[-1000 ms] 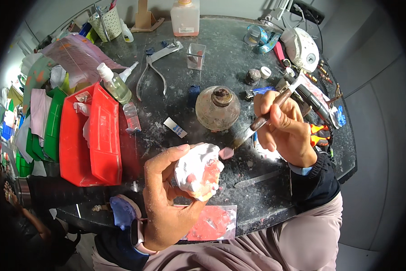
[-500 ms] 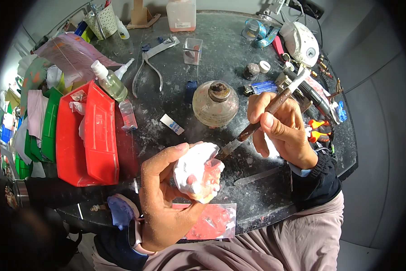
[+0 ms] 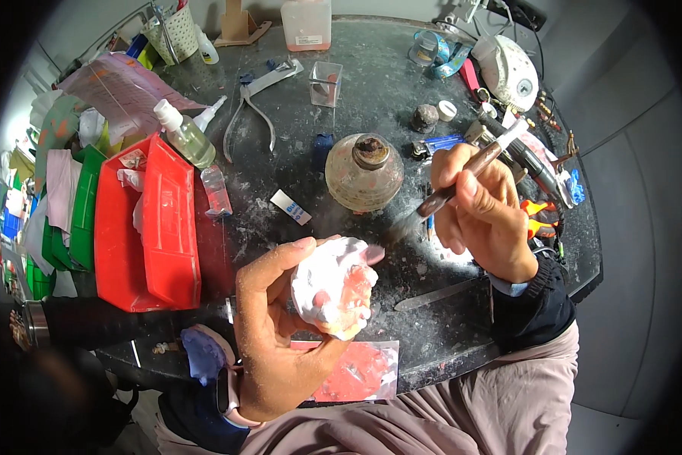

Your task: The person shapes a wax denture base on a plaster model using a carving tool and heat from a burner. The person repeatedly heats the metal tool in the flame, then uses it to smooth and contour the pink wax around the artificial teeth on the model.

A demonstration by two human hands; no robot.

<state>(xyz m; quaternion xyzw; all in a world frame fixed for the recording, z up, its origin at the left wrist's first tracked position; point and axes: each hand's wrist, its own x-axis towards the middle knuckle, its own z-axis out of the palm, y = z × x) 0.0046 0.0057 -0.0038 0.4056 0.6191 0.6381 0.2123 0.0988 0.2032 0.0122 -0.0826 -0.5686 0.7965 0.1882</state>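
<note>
My left hand is closed round a white plaster dental model, lifted above the near part of the bench. Pink wax covers the model's right side, and a small pink flap juts out at its upper right edge. In my right hand, thumb and fingers pinch the brown handle of a wax knife. Its blade, smeared by motion, points down-left and is apart from the model. A round glass spirit lamp stands between and beyond my hands. Below the model lies a pink wax sheet.
Red bins and a spray bottle stand at left. Pliers and a small clear box lie farther back. A metal blade rests near my right sleeve. A white domed device and orange-handled tools are at right.
My right hand has drawn the wax knife right, away from the model. The wax that stood up by the blade now shows as a flap at the model's edge. My left hand is nearly still.
</note>
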